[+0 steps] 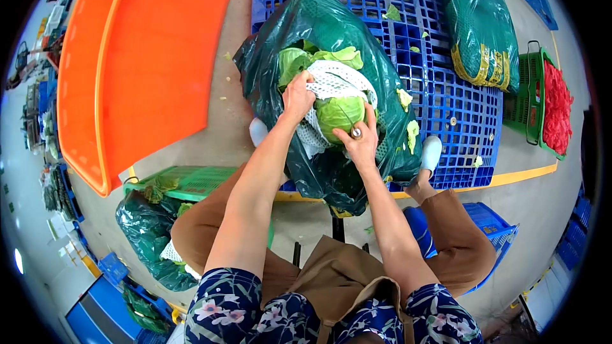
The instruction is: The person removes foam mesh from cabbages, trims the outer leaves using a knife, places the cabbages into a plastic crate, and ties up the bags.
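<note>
A green cabbage (341, 116) sits in an open dark green plastic bag (328, 22) between my legs, partly wrapped in a white foam net (331, 76). My left hand (298, 95) is closed on the net's edge at the cabbage's upper left. My right hand (362, 143) is curled round a knife (356, 132), whose rounded metal end shows. A thin dark line like its blade lies over the cabbage. The thumb and fingers of that hand also touch the cabbage's right side. Loose outer leaves (338, 57) lie behind the net.
The bag rests on a blue plastic pallet (459, 114) with leaf scraps. A filled green bag (478, 19) lies at the back right, beside a green crate (528, 99) of red material (556, 108). An orange bin (159, 57) stands left, a green crate (191, 181) near my left knee.
</note>
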A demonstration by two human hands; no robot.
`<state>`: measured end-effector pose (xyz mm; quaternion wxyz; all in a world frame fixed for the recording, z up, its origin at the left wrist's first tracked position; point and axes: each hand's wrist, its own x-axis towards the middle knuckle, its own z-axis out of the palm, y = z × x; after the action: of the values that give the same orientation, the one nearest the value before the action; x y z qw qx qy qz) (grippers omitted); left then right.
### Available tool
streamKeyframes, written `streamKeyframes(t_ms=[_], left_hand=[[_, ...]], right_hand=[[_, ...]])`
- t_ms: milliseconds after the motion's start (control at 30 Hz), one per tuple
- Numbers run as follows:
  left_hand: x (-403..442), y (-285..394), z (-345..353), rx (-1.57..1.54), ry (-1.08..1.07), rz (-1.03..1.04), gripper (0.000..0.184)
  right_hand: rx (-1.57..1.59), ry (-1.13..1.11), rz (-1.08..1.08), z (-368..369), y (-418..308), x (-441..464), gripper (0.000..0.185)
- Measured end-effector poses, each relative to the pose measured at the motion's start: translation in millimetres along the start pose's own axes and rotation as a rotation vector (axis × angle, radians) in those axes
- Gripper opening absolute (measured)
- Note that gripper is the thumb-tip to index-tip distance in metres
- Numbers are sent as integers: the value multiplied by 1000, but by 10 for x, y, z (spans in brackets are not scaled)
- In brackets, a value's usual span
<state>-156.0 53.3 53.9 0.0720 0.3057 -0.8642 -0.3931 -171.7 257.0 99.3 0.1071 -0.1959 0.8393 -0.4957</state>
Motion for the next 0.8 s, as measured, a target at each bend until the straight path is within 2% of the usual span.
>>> streamKeyframes(t_ms=[133, 167, 300, 433, 533, 567, 667, 733, 800], left_hand=[[146, -90, 297, 201, 17, -93, 28], [180, -178, 420, 252, 52, -74, 35], [291, -262, 574, 314, 79, -72, 34], [310, -197, 415, 237, -52, -138, 33], [154, -191, 163, 100, -231, -101, 34], [43, -207, 69, 0, -239, 1, 38], [-493, 199, -303, 153, 215, 128, 43], [-920, 350, -337, -131, 221, -331, 46], [-1354, 274, -69, -157, 147, -423, 50]], right_hand=[[86, -112, 72, -144, 186, -33, 38], [61, -118, 34, -152, 221, -47, 35], [12, -77, -67, -3, 371, -127, 35], [-7, -16, -84, 167, 293, -293, 41], [-28, -33, -126, 137, 198, -466, 35], [-4, -20, -150, 125, 179, -489, 34], [33, 30, -213, 41, 101, -571, 29], [54, -35, -151, -34, 98, -548, 27], [20, -64, -157, -109, -14, -424, 12]])
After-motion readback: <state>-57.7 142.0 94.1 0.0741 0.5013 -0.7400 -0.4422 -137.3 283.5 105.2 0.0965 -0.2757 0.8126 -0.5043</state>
